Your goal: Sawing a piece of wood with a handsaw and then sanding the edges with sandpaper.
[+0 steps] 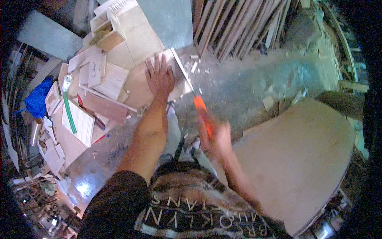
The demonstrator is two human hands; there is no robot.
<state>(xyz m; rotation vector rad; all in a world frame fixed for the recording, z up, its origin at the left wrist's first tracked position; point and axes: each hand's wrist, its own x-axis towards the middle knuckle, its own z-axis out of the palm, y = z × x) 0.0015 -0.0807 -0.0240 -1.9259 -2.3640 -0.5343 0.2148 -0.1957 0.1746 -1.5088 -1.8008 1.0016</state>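
My left hand (160,79) lies with fingers spread on a light plywood board (141,87), near its right edge, where a narrow pale strip runs along the side. My right hand (215,135) grips the orange handle of what looks like a hand saw (201,104). The thin blade reaches up to the board's right edge and is partly blurred. Left of the board lie stacked wooden offcuts (103,75) and a small open wooden box (109,34). Below my arms, my legs and shoes are partly visible.
At the left are a green-handled tool (69,111), a blue bag or cloth (38,99) and scraps. Long timber strips (234,28) stand at the back. A large curved sheet (294,159) fills the lower right. Small offcuts litter the concrete floor (254,79).
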